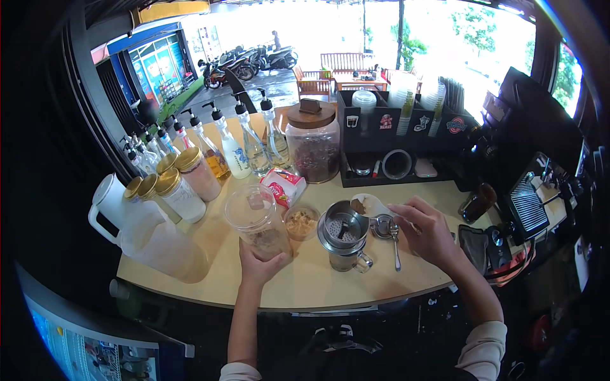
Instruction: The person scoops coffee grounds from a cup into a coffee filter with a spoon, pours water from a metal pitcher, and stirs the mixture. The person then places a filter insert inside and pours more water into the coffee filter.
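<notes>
My left hand (262, 268) is wrapped round the lower part of a clear plastic jar (249, 216), whose open top faces up; some contents show low inside. In my right hand (427, 232) is a pale scoop spoon (375, 206) bearing brown powder. The spoon's bowl hangs over the rim of a metal drip coffee filter (343, 230). That filter sits on a glass mug (347, 261), and its perforated bottom shows. Right of it lie a round metal piece (382, 226) and a metal teaspoon (397, 251). A small bowl of yellowish crumbs (301, 222) stands beside the jar.
Behind the jar lies a red-and-white packet (284, 187). Pump bottles (235, 155), gold-lidded jars (197, 174) and a white pitcher (108, 206) line the left. A wood-lidded jar (312, 143) and black cup organizer (406, 171) stand behind. A dark glass (478, 203) is at right.
</notes>
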`<state>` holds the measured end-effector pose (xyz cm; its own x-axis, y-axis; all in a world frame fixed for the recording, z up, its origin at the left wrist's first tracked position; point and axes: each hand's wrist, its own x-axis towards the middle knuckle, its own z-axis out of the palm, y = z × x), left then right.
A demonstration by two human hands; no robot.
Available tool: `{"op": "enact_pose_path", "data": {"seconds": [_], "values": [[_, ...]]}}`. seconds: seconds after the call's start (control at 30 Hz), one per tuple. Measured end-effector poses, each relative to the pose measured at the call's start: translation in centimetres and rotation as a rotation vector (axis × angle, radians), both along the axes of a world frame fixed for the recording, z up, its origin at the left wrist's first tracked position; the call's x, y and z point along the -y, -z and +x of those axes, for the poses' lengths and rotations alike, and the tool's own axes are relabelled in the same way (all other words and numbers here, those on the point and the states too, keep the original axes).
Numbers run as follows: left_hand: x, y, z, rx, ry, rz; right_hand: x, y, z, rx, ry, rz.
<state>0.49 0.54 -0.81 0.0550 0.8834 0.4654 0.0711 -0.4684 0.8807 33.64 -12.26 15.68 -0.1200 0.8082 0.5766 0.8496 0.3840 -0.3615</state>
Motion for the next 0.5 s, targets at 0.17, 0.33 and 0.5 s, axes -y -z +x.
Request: {"op": "enact_pose_path", "data": {"seconds": [0.17,0.33,0.5], "values": [[0.28,-0.78,0.16,-0.018,0.005,-0.004,-0.27,-0.19,-0.06,0.007,-0.003,-0.003],[0.31,-0.75,0.08,-0.047,-0.025,0.019,-0.60,-0.14,-0.25,0.001,-0.032,0.010],[0.36,-0.75,0.07,-0.033,-0.014,0.011,-0.75,-0.04,-0.40,0.002,-0.007,0.004]]}}
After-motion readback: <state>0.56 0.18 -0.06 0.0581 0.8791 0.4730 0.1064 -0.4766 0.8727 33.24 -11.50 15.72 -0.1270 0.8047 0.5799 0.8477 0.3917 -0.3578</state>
